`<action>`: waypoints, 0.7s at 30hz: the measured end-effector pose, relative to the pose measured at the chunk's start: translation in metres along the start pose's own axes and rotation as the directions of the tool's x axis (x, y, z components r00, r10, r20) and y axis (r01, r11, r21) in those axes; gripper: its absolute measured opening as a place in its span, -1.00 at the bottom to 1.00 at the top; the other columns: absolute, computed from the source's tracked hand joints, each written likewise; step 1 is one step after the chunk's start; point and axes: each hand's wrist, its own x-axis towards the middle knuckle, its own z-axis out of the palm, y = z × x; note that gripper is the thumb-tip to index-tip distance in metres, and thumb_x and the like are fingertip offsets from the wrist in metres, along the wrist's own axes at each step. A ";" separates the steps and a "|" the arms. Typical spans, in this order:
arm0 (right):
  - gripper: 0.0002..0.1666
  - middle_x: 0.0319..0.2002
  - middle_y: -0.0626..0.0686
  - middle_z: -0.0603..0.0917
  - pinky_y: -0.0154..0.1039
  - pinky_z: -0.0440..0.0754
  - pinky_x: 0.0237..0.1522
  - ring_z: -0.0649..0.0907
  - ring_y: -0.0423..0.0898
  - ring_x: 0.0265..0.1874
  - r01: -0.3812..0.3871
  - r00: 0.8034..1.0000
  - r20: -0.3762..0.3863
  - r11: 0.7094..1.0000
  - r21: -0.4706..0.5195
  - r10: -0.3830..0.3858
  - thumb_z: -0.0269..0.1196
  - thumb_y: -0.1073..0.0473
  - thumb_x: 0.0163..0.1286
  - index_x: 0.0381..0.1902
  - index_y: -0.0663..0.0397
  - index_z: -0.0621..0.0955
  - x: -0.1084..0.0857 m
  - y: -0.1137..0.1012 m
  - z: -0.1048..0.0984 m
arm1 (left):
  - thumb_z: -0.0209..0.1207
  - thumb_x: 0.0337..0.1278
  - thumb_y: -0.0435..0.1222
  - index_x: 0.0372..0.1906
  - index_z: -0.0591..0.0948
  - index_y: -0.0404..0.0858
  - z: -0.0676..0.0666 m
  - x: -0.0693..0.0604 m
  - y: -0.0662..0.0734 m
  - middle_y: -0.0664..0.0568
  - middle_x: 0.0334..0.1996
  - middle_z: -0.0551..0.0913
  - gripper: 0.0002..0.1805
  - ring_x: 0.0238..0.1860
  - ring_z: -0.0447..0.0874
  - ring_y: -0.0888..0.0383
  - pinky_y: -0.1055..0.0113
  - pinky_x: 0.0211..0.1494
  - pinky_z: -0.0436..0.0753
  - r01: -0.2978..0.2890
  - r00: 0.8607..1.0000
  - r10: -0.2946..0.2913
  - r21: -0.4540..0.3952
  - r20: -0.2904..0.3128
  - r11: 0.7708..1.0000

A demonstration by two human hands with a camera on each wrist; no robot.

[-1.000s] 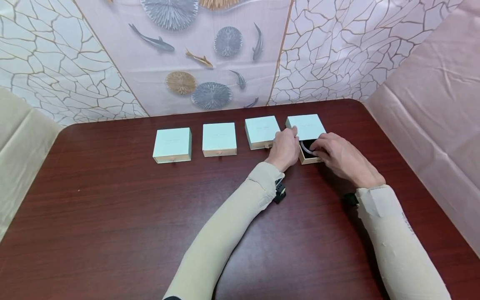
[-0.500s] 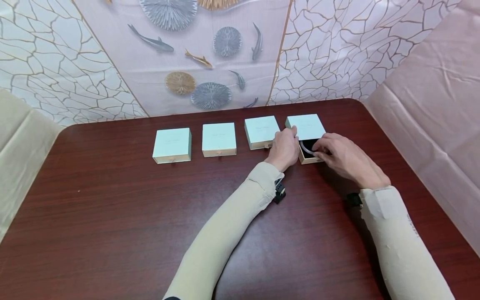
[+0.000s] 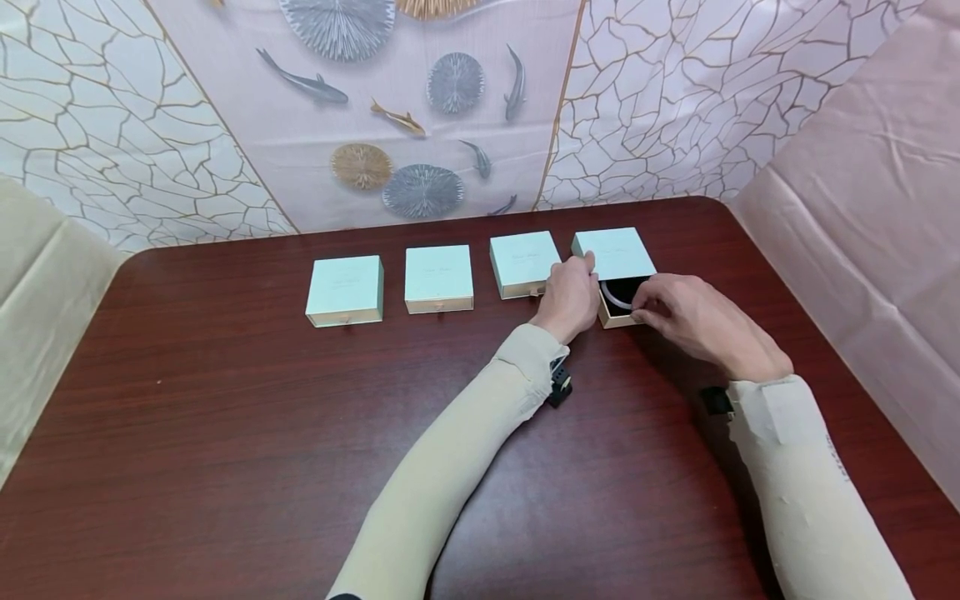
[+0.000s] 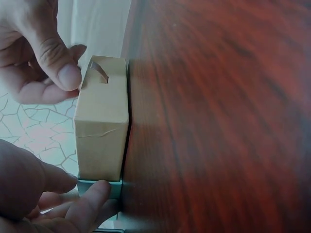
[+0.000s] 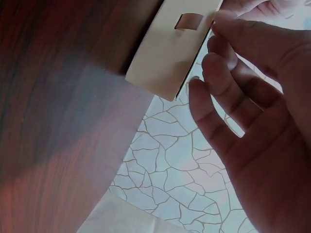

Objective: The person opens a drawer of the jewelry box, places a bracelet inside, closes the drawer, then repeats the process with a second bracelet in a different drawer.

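Observation:
At the right end of a row of mint-green boxes, one box (image 3: 613,252) has its cream drawer (image 3: 618,322) pulled partly out toward me. A pale, rounded bangle (image 3: 617,304) lies against the drawer's black lining. My left hand (image 3: 570,296) grips the box's mint sleeve near its front left corner; its thumb and fingertips (image 4: 99,191) show in the left wrist view. My right hand (image 3: 697,325) is over the drawer's right side, fingers loosely bent, fingertips at the drawer's edge near the bangle. Whether they touch the bangle is hidden. A ribbon pull (image 5: 189,22) sits on the drawer front.
Three more mint boxes, the nearest one (image 3: 525,262), then a middle one (image 3: 438,275) and a far left one (image 3: 345,287), stand along the back of the dark red wooden table (image 3: 300,433). Patterned cloth (image 3: 645,108) hangs right behind the table.
My right hand has slid a little to the right and toward me, so more of the bangle shows. The left hand and the boxes stay where they were.

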 end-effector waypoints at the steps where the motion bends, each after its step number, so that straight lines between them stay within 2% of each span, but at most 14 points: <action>1: -0.91 -0.29 -0.01 0.75 -0.07 0.61 -0.15 0.65 -0.10 -0.30 -0.004 1.000 0.012 1.000 0.001 0.004 0.37 0.34 0.33 -0.24 0.07 0.74 0.000 0.000 -0.001 | -0.09 0.61 -0.29 0.50 0.41 -0.24 0.000 0.000 0.000 -0.12 -0.20 0.76 -0.52 -0.19 0.74 -0.08 0.38 -0.30 0.56 -0.002 1.000 0.002 -0.001 -0.001 1.000; 6: -0.89 -0.37 -0.08 0.71 -0.16 0.56 -0.23 0.60 -0.15 -0.36 -0.013 0.999 0.032 1.000 -0.004 0.013 0.38 0.34 0.30 -0.31 0.01 0.73 -0.001 -0.001 -0.002 | -0.09 0.60 -0.29 0.49 0.42 -0.24 0.000 0.000 0.000 -0.11 -0.23 0.76 -0.52 -0.18 0.75 -0.09 0.36 -0.26 0.60 -0.003 1.000 0.003 0.010 -0.005 1.000; 9: -0.87 -0.38 -0.10 0.70 -0.18 0.55 -0.24 0.60 -0.16 -0.36 0.011 1.000 0.028 1.000 -0.009 -0.010 0.41 0.34 0.26 -0.36 -0.02 0.73 -0.001 0.000 -0.003 | -0.09 0.61 -0.28 0.49 0.41 -0.24 0.000 0.000 0.001 -0.11 -0.24 0.75 -0.52 -0.16 0.75 -0.09 0.35 -0.25 0.61 -0.001 1.000 0.001 0.018 -0.002 1.000; 13: -0.87 -0.36 -0.06 0.70 -0.14 0.58 -0.23 0.63 -0.14 -0.35 0.047 0.998 0.042 0.999 -0.015 -0.046 0.46 0.34 0.21 -0.37 -0.01 0.77 -0.002 0.001 -0.003 | -0.10 0.61 -0.28 0.50 0.40 -0.23 0.000 0.000 0.001 -0.10 -0.27 0.73 -0.51 -0.23 0.73 -0.05 0.39 -0.33 0.54 0.009 1.000 -0.009 0.006 0.005 1.000; 16: -0.87 -0.36 -0.06 0.69 -0.11 0.61 -0.22 0.65 -0.11 -0.34 0.035 0.998 0.057 0.999 -0.028 -0.033 0.50 0.32 0.17 -0.36 -0.01 0.79 -0.002 0.000 -0.003 | -0.10 0.62 -0.28 0.51 0.38 -0.23 0.000 0.000 0.000 -0.11 -0.27 0.72 -0.51 -0.33 0.69 -0.03 0.40 -0.41 0.47 0.017 1.000 -0.017 -0.020 0.014 1.000; 21: -0.86 -0.41 -0.10 0.69 -0.12 0.62 -0.28 0.63 -0.17 -0.42 0.009 0.998 0.067 0.998 -0.067 -0.004 0.49 0.34 0.16 -0.38 -0.03 0.80 -0.002 -0.001 -0.003 | -0.10 0.62 -0.28 0.52 0.38 -0.23 -0.001 0.000 0.000 -0.13 -0.18 0.75 -0.51 -0.31 0.69 -0.03 0.40 -0.40 0.47 0.016 1.000 -0.016 -0.031 0.016 0.999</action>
